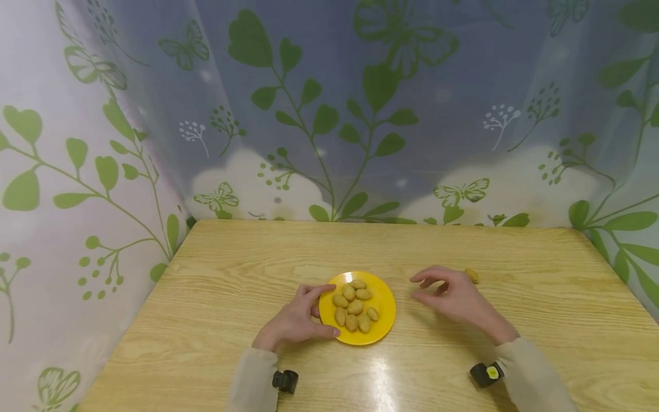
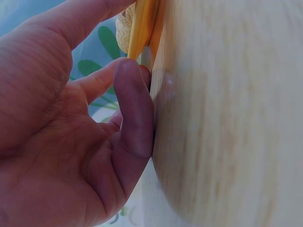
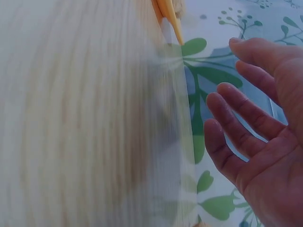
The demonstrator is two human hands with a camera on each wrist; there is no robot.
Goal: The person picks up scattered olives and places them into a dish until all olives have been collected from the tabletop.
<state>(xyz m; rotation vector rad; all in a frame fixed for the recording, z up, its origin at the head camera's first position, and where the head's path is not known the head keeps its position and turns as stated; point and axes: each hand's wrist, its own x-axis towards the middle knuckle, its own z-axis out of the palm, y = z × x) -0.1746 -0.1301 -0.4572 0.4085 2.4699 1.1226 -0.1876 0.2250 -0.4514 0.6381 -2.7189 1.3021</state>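
A round yellow plate (image 1: 383, 320) lies on the table with several tan, oval, walnut-like pieces (image 1: 355, 307) gathered on it. My left hand (image 1: 296, 320) holds the plate's left side, thumb and index finger over the rim. In the left wrist view the lower fingers of that hand (image 2: 90, 127) curl beside the tabletop, under the plate's edge (image 2: 144, 23). To the right of the plate, my right hand (image 1: 455, 294) hovers above the table with loosely bent fingers and nothing between them. One more walnut-like piece (image 1: 471, 275) lies just behind the right hand, partly covered by it.
The wood-grain table (image 1: 216, 263) runs back to a curtain (image 1: 329, 114) printed with green leaves and butterflies, which also hangs at both sides. Each wrist wears a small black camera, one at the left (image 1: 285, 381) and one at the right (image 1: 486, 375).
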